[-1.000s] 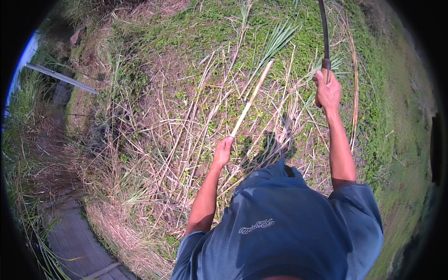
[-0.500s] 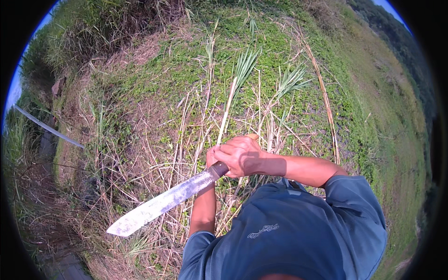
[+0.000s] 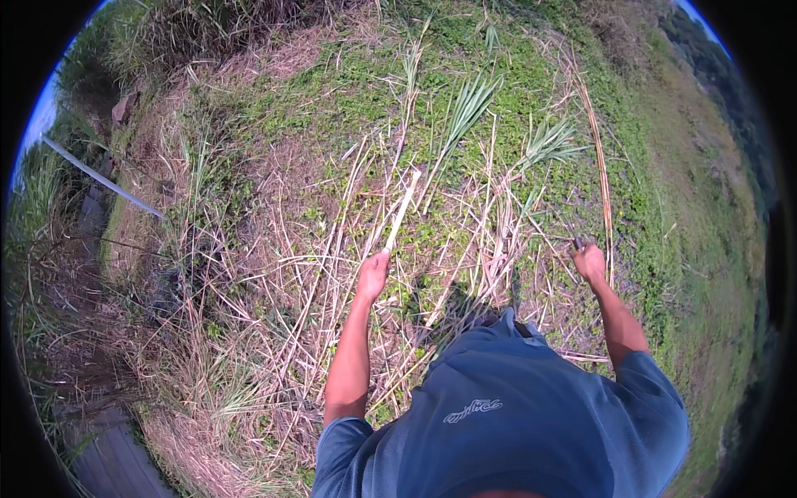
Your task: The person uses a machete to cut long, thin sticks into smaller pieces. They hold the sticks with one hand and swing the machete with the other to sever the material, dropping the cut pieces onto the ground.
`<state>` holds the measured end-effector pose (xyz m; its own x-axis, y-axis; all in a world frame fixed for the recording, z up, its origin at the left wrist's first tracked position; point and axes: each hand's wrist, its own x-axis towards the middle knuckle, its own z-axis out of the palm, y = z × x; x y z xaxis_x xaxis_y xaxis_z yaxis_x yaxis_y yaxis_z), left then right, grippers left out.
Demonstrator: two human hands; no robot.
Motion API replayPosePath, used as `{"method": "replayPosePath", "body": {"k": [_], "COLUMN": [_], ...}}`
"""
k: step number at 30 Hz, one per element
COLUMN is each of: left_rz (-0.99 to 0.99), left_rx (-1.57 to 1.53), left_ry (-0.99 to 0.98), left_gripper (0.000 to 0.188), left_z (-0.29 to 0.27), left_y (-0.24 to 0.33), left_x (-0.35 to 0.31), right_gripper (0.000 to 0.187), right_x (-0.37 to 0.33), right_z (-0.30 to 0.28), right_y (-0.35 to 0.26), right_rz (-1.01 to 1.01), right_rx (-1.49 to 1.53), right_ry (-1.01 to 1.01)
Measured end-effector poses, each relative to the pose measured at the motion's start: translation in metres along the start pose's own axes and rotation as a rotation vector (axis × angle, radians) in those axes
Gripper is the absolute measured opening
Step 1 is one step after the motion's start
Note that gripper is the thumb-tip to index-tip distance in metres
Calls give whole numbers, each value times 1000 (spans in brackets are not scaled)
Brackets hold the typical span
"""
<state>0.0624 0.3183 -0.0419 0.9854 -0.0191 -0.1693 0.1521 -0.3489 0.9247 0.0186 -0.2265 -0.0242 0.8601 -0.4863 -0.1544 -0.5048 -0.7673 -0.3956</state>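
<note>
My left hand (image 3: 374, 275) is closed around the lower end of a pale, peeled-looking stalk (image 3: 403, 212), which slants up and away from my fist. The stalk's far end looks cut off. Just beyond it lies a leafy green top (image 3: 466, 112), apart from the stalk. Out to the right, my right hand (image 3: 589, 262) is wrapped round the dark handle of a machete (image 3: 579, 244). Its blade is barely visible from this angle.
Dry canes and straw (image 3: 498, 241) litter the ground between my hands. Another leafy top (image 3: 550, 143) lies at the right, beside long brown canes (image 3: 599, 158). Tall grass (image 3: 207, 37) stands far left. A pale pole (image 3: 104, 178) slants at the left rim, above a grey paved strip (image 3: 112, 456).
My hands were together with the machete blade pointing left. The right hand has swung the machete out to the right. The leafy top has come off the stalk in my left hand.
</note>
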Motion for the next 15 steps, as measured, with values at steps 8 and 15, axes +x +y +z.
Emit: {"method": "replayPosePath", "body": {"k": [8, 15], "left_rz": [153, 215], "left_rx": [-117, -114], "left_ry": [-91, 30], "left_gripper": [40, 24], "left_z": [66, 61], "left_y": [40, 61], "left_x": [-39, -93], "right_gripper": [21, 19], "right_x": [-98, -99], "right_z": [60, 46], "right_y": [-209, -287], "right_rz": [-300, -487], "right_rx": [1135, 1400], "right_ry": [-386, -432]}}
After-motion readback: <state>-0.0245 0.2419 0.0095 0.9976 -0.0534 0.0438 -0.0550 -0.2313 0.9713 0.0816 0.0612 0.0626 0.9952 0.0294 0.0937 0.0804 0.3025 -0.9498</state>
